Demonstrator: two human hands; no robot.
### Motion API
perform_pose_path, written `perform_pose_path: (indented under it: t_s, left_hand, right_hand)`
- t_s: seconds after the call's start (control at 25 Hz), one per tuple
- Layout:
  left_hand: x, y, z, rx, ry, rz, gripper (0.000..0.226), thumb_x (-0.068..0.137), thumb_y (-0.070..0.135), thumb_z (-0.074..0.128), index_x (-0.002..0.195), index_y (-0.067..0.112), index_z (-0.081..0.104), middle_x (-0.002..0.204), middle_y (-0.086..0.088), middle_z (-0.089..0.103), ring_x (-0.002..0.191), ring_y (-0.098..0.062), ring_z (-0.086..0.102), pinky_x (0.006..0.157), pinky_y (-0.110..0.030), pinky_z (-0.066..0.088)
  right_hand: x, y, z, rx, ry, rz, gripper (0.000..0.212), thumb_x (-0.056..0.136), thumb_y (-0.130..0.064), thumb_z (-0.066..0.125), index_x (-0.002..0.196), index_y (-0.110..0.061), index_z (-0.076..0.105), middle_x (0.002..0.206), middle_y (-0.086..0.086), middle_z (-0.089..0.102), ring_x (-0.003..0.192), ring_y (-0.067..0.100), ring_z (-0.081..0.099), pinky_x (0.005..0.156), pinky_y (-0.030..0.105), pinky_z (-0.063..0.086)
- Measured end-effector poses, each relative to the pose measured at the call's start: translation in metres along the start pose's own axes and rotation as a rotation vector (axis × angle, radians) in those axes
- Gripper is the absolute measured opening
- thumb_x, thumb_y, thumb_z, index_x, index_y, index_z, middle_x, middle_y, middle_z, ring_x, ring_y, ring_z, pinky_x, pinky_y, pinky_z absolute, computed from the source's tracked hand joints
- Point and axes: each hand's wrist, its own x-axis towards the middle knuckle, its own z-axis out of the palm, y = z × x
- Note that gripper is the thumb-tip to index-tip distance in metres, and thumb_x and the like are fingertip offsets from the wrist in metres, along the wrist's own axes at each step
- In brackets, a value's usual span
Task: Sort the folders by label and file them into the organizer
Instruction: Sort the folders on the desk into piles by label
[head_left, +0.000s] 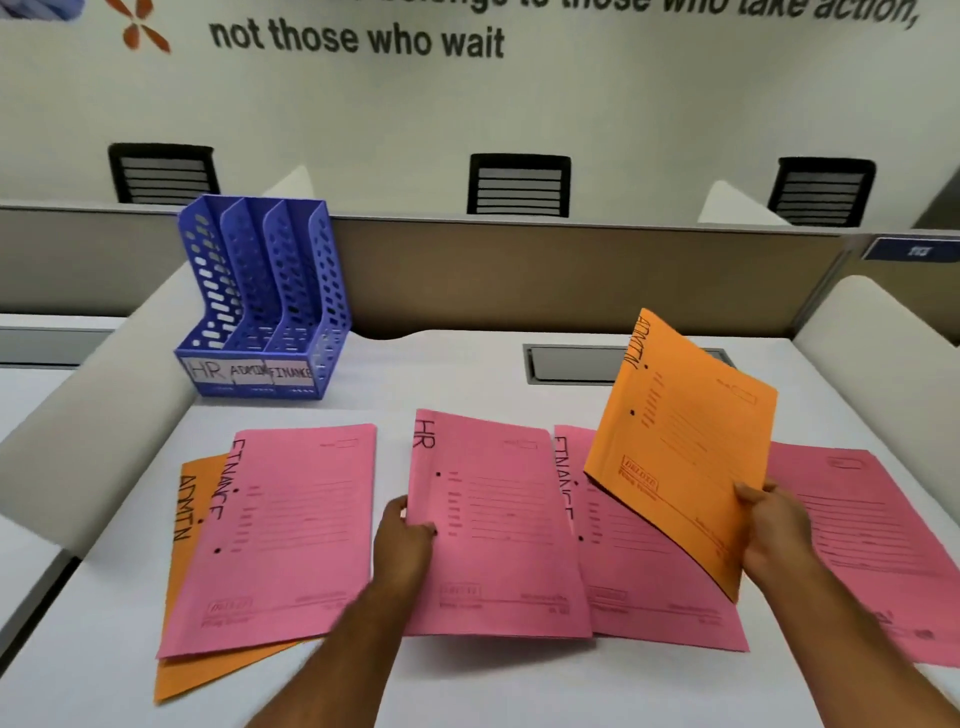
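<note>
Nearest to me, both forearms reach in from the bottom edge over the white desk. My left hand is closed on the left edge of the pink HR folder, fingers over the spine side. The folder lies almost flat, its near edge seemingly a little off the desk. My right hand is clamped on the lower right corner of the orange ADMIN folder, which is raised clear of the desk and tilted, label edge uppermost.

Folders at rest on the desk, left to right:
- A second orange folder marked ADMIN, mostly covered by a pink FINANCE folder lying on top of it.
- Another pink FINANCE folder, partly under the HR folder and behind the raised orange one.
- A further pink folder at far right; its label is not readable.

Handling judgement: these are thin card folders, light and flexible. Held by one corner, a folder will probably sag and fan open. I judge the spine edge to be the better hold, keeping both leaves pinched together. The card looks smooth, so overlapping folders may slide on each other when one is drawn out.

Farther back at left stands the blue organizer, upright, with three slots labelled HR, ADMIN and FINANCE from left to right. All three slots appear empty, so filing has not begun. Beyond it are the tan partition and the black chair backs.
</note>
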Motion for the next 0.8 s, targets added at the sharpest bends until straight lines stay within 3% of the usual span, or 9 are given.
perform_pose_path:
  t_s: [0.2, 0.36, 0.52, 0.68, 0.8]
  left_hand:
    - [0.006, -0.009, 0.053, -0.109, -0.125, -0.061, 0.043, 0.095, 0.002, 0.063, 0.133, 0.02, 0.056, 0.127, -0.01, 0.071, 0.104, -0.032, 0.073, 0.094, -0.052, 0.061]
    - [0.003, -0.01, 0.074, -0.02, -0.152, -0.013, 0.05, 0.094, 0.007, 0.066, 0.142, 0.014, 0.052, 0.131, -0.01, 0.068, 0.11, -0.032, 0.07, 0.1, -0.049, 0.058]
    - [-0.004, -0.016, 0.055, 0.144, -0.193, 0.057, 0.055, 0.093, 0.013, 0.068, 0.145, 0.015, 0.052, 0.128, -0.005, 0.067, 0.111, -0.023, 0.067, 0.102, -0.04, 0.055]
    - [0.016, -0.038, -0.021, 0.286, -0.01, 0.132, 0.047, 0.09, 0.013, 0.07, 0.136, 0.016, 0.062, 0.124, 0.002, 0.061, 0.116, -0.022, 0.065, 0.102, -0.032, 0.05]
    - [0.033, -0.049, -0.097, 0.234, 0.242, 0.067, 0.047, 0.085, 0.008, 0.069, 0.132, 0.015, 0.067, 0.128, -0.005, 0.066, 0.121, -0.028, 0.064, 0.105, -0.042, 0.055]
  right_hand:
    - [0.005, 0.017, -0.03, -0.009, -0.001, 0.036, 0.02, 0.101, -0.013, 0.06, 0.12, -0.017, 0.066, 0.127, 0.016, 0.069, 0.115, 0.042, 0.063, 0.104, 0.066, 0.049]
    - [-0.006, 0.034, -0.022, -0.097, -0.047, 0.014, 0.03, 0.103, -0.009, 0.058, 0.132, -0.013, 0.062, 0.124, 0.016, 0.066, 0.109, 0.038, 0.063, 0.102, 0.062, 0.05]
    - [-0.022, 0.058, 0.011, -0.227, -0.15, -0.015, 0.03, 0.103, -0.012, 0.059, 0.132, -0.017, 0.062, 0.123, 0.014, 0.07, 0.106, 0.04, 0.067, 0.1, 0.062, 0.053]
    - [-0.051, 0.081, 0.061, -0.319, -0.276, -0.032, 0.025, 0.107, -0.016, 0.055, 0.132, -0.019, 0.059, 0.122, 0.011, 0.067, 0.108, 0.041, 0.064, 0.1, 0.063, 0.052]
    - [-0.072, 0.097, 0.095, -0.356, -0.335, -0.053, 0.027, 0.107, -0.015, 0.055, 0.134, -0.018, 0.058, 0.122, 0.011, 0.065, 0.107, 0.039, 0.062, 0.098, 0.06, 0.052]
